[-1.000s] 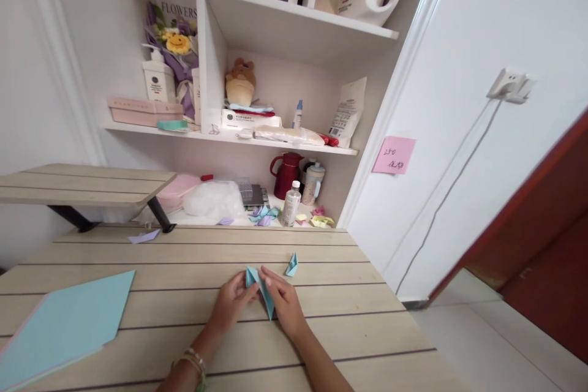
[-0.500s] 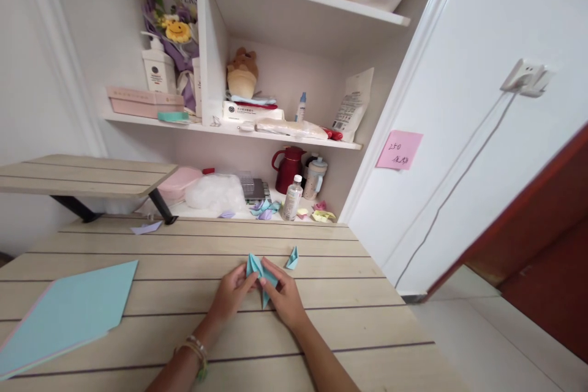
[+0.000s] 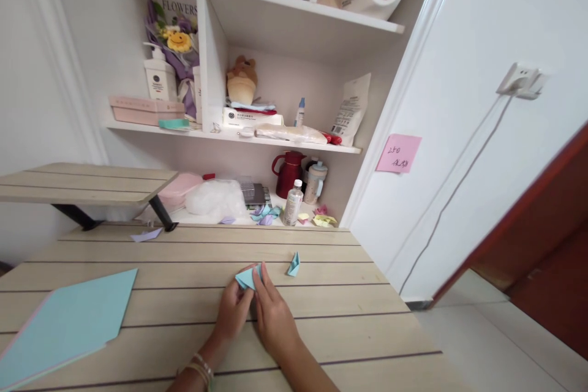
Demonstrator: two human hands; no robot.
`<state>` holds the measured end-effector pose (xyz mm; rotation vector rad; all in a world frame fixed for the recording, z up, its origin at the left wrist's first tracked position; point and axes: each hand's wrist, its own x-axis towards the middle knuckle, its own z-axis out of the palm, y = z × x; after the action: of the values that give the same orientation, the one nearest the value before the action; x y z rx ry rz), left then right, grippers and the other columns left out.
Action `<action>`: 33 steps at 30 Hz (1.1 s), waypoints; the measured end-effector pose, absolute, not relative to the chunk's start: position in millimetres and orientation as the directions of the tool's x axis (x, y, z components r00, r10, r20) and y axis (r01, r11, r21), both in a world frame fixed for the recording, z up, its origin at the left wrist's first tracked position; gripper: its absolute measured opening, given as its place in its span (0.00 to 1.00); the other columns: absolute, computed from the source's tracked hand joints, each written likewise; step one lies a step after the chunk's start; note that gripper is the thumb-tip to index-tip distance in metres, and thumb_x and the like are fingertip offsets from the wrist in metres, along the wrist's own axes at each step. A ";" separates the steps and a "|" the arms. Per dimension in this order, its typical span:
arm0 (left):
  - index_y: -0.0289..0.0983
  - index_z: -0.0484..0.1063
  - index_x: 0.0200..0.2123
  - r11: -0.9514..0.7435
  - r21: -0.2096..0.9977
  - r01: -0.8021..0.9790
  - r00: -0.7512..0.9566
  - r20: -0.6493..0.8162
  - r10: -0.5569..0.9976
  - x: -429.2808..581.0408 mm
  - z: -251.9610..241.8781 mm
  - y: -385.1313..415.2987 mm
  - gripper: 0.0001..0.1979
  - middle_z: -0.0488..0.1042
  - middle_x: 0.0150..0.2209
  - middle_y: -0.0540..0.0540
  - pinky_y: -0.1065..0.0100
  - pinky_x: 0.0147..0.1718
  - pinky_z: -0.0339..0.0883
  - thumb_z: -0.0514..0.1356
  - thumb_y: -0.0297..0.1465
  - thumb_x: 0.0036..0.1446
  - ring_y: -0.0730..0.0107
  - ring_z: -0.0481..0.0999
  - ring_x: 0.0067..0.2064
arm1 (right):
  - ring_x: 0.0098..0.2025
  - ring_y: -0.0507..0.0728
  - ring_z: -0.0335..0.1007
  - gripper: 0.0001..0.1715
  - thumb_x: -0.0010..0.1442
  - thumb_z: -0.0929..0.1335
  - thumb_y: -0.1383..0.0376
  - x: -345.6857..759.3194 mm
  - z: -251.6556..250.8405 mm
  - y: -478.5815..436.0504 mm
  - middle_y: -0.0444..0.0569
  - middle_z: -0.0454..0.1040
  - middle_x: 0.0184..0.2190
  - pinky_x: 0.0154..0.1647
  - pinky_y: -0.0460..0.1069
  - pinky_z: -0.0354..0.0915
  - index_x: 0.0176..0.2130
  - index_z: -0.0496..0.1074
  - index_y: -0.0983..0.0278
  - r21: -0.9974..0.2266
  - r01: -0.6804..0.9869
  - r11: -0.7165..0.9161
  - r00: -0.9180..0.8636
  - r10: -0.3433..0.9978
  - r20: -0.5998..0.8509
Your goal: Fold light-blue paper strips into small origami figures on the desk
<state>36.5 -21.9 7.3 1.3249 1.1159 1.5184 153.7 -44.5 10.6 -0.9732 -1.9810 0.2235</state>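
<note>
A folded piece of light-blue paper [image 3: 247, 278] is held just above the wooden table [image 3: 349, 331]. My left hand [image 3: 233, 309] is closed on its left and lower side, thumb on top. My right hand [image 3: 272, 312] pinches its right end, fingers pointing away from me. The fingers hide part of the folds. A small blue folded paper boat [image 3: 294, 264] lies to the right, beyond my right hand and apart from it. On the left of the table is a stack of flat blue paper sheets [image 3: 76, 318] with a pink edge showing.
A raised wooden stand [image 3: 87, 184] occupies the back left, with a lilac folded paper [image 3: 146, 235] near its leg. Behind the table are a clear bottle [image 3: 293, 203], a red jug [image 3: 289, 173], a pale cup [image 3: 315, 182], a plastic bag [image 3: 215, 197] and several folded papers [image 3: 266, 213].
The blue paper has gone from spread flaps with a point hanging down to a flatter, compact triangle shape. Both hands have turned and drawn closer together around it.
</note>
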 end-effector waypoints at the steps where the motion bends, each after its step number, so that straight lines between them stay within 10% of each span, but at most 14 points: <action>1: 0.35 0.71 0.43 -0.273 0.962 -0.026 -0.136 0.268 0.954 36.5 7.2 -21.3 0.17 0.74 0.45 0.44 0.62 0.50 0.61 0.56 0.29 0.47 0.58 0.70 0.49 | 0.58 0.60 0.52 0.34 0.56 0.57 0.75 152.8 10.8 -45.3 0.51 0.47 0.61 0.50 0.52 0.63 0.60 0.47 0.61 -0.483 0.560 0.673 -0.295 0.707 0.643; 8: 0.36 0.72 0.43 -0.271 0.962 0.040 -0.145 0.274 0.951 33.0 9.8 -24.3 0.20 0.76 0.43 0.45 0.64 0.45 0.65 0.57 0.24 0.42 0.57 0.73 0.45 | 0.58 0.62 0.53 0.38 0.51 0.58 0.77 145.8 8.3 -51.5 0.50 0.45 0.62 0.48 0.53 0.64 0.60 0.49 0.59 -0.590 0.532 0.608 -0.158 0.755 0.636; 14: 0.40 0.72 0.44 -0.345 0.924 0.162 -0.075 0.360 0.930 32.9 5.9 -26.9 0.23 0.74 0.46 0.46 0.64 0.47 0.64 0.55 0.21 0.42 0.58 0.72 0.47 | 0.43 0.58 0.70 0.34 0.48 0.63 0.72 149.5 -3.1 -37.4 0.54 0.69 0.48 0.40 0.49 0.68 0.56 0.57 0.66 -0.926 0.137 0.351 0.163 0.914 0.370; 20: 0.42 0.72 0.45 -0.389 0.866 0.314 0.022 0.404 0.915 40.1 13.3 -36.4 0.21 0.75 0.44 0.43 0.64 0.46 0.65 0.58 0.26 0.45 0.58 0.74 0.42 | 0.35 0.58 0.71 0.21 0.44 0.64 0.71 159.3 0.3 -30.6 0.50 0.76 0.33 0.34 0.48 0.67 0.42 0.71 0.65 -0.946 0.127 0.297 0.266 0.909 0.321; 33: 0.31 0.75 0.36 0.065 0.956 -0.286 -0.013 -0.072 0.997 37.0 18.3 -20.6 0.23 0.78 0.33 0.39 0.64 0.30 0.72 0.65 0.42 0.38 0.58 0.77 0.34 | 0.37 0.57 0.71 0.24 0.42 0.60 0.78 172.3 9.6 -29.4 0.47 0.76 0.33 0.41 0.51 0.65 0.34 0.75 0.60 -0.759 0.278 0.589 0.001 0.790 0.614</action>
<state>37.0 -20.6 18.3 0.9340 1.0413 1.2984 172.3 -29.4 9.6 -0.9263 -1.5671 0.5093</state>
